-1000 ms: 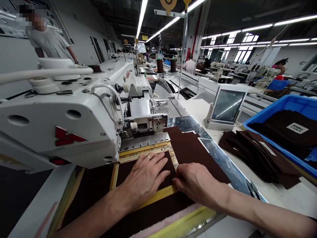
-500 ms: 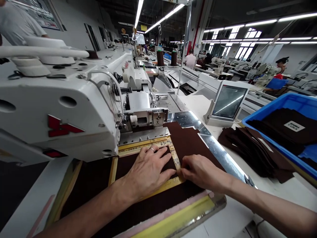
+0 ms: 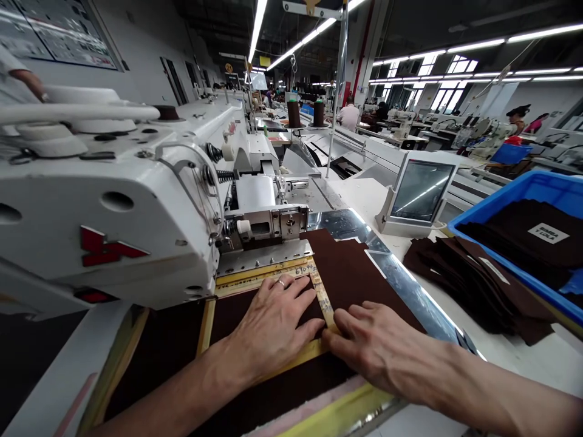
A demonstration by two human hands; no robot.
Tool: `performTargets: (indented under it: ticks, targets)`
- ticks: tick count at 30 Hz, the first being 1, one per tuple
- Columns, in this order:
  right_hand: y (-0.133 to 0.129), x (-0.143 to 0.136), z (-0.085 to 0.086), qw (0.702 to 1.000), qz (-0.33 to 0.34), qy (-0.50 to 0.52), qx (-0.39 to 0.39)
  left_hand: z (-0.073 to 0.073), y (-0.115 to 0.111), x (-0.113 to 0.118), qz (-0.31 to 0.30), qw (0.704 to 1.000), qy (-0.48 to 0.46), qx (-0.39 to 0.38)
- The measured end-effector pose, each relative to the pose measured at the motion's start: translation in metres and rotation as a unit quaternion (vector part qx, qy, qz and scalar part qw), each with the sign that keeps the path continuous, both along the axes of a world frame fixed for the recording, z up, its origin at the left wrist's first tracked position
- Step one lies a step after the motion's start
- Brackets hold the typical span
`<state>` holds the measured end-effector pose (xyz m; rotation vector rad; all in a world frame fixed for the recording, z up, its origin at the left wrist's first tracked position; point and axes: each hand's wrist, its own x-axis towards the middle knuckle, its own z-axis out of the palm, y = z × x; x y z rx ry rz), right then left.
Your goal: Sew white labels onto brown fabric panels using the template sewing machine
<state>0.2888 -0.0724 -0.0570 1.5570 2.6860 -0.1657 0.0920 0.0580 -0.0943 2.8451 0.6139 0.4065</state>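
Note:
My left hand, with a ring on one finger, lies spread on dark brown fabric inside a yellow frame with handwriting on it. My right hand is closed at the frame's right corner, fingertips pressed down there; what they pinch, if anything, is hidden. Brown fabric extends to the right beyond the frame. The metal plate of a white sewing machine borders the frame's far side.
A small screen stands right of the machine. Further right are stacked brown pieces and a blue bin holding labelled brown pieces. A person's arm shows at the upper left.
My right hand has shifted slightly nearer and lower, its back turned more upward. My left hand stays spread on the fabric. The view has moved slightly, and the person at upper left has shifted.

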Motion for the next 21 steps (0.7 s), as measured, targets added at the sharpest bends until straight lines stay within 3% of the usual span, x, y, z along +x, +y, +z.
performTargets:
  ticks: [7,10,16,21]
  targets:
    - [0.007,-0.006,-0.018,1.000,-0.010,-0.003,0.012,-0.006,0.013,0.001,-0.029,0.999,-0.004,0.024]
    - [0.010,-0.004,-0.015,1.000,-0.001,-0.009,-0.012,-0.006,0.012,0.003,-0.024,0.999,0.002,0.024]
    - [0.010,-0.006,0.000,0.998,-0.039,-0.015,-0.037,-0.002,0.000,0.002,0.022,0.999,0.004,-0.030]
    - [0.006,-0.002,-0.017,0.998,-0.047,0.018,-0.034,-0.001,-0.007,0.003,0.037,0.995,-0.007,-0.088]
